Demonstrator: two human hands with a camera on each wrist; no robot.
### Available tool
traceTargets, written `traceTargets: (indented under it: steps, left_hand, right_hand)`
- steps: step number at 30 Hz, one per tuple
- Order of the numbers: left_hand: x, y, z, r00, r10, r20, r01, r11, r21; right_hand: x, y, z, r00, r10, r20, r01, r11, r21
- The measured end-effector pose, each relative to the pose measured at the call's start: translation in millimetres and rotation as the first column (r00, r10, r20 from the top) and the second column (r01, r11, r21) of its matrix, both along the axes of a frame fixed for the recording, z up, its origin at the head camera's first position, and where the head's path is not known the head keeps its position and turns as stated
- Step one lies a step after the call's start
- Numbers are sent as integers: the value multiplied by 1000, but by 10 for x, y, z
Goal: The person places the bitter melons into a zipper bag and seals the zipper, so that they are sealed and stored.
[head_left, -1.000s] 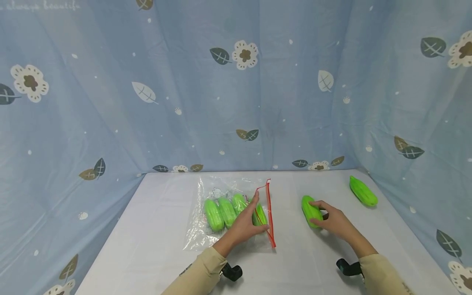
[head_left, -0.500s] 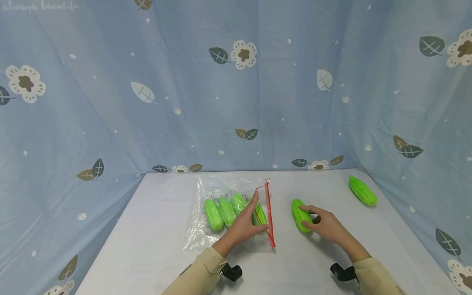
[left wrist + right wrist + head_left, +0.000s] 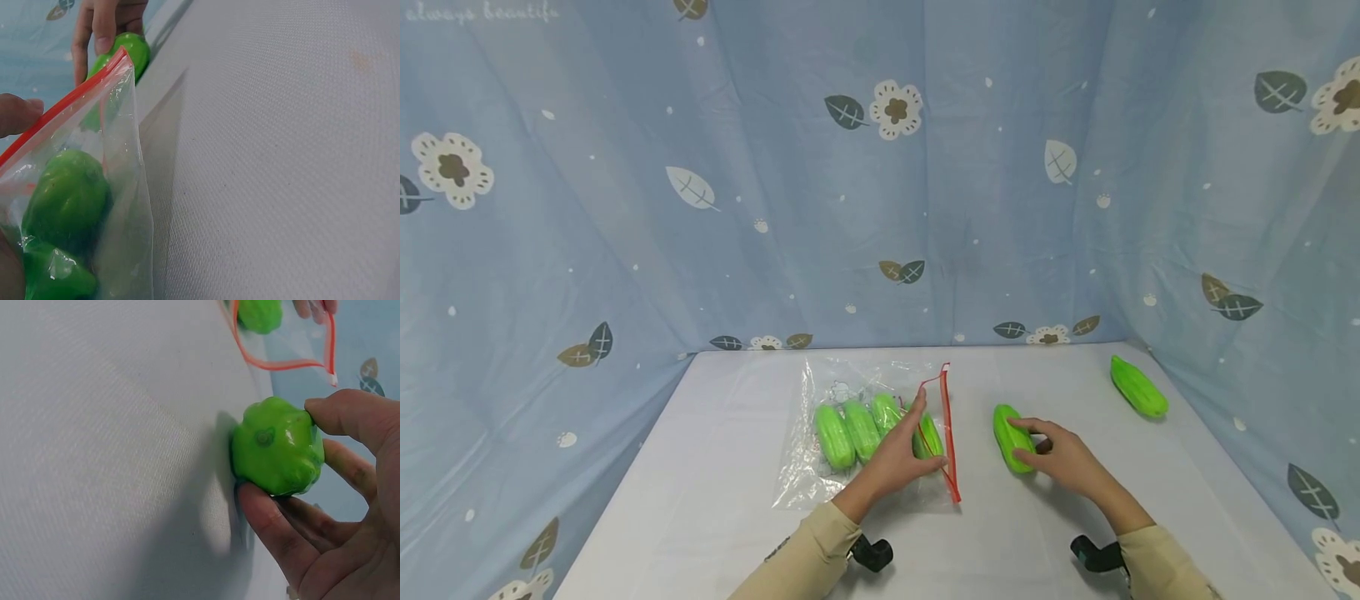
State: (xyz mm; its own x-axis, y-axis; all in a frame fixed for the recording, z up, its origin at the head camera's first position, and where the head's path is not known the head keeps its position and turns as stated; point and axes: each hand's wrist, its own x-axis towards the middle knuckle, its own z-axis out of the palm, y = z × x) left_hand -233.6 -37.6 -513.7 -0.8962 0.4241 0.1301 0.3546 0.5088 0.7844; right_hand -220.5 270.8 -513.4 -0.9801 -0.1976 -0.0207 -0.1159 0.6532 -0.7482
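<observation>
My right hand (image 3: 1067,458) holds a green, ridged, cucumber-like vegetable (image 3: 1010,437) between thumb and fingers, right of a clear zip bag (image 3: 797,492). Its lobed end (image 3: 272,447) faces the right wrist camera; whether it touches the table cannot be told. My left hand (image 3: 891,458) holds the bag's mouth at the red strip (image 3: 69,97), thumb and index finger spread apart. A loop of red strip (image 3: 284,364) shows the mouth gaping in the right wrist view. Several similar vegetables (image 3: 835,437) lie inside the bag, partly hidden by the left hand.
Another green vegetable (image 3: 1138,387) lies at the far right of the white table (image 3: 700,467). A blue patterned curtain (image 3: 775,208) borders the back and sides. Black camera mounts (image 3: 872,553) sit below both wrists.
My right hand has moved left with the vegetable, toward the bag's mouth, then stayed nearly still over the last half second. The left hand and bag have not visibly moved.
</observation>
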Motion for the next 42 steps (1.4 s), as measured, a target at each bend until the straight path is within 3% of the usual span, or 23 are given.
traceTargets:
  steps: [15, 33, 42]
  left_hand:
    - [6, 1, -5, 1000, 1, -8, -1, 1000, 1]
    - [6, -1, 8, 1000, -4, -10, 4, 1000, 4]
    - [6, -4, 4, 1000, -3, -7, 3, 1000, 1]
  right_hand:
    - [4, -20, -2, 999, 23, -35, -23, 1000, 2]
    - [-11, -122, -29, 989, 86, -118, -96, 992, -86]
    - [-28, -205, -43, 971, 173, -167, -194, 973, -124]
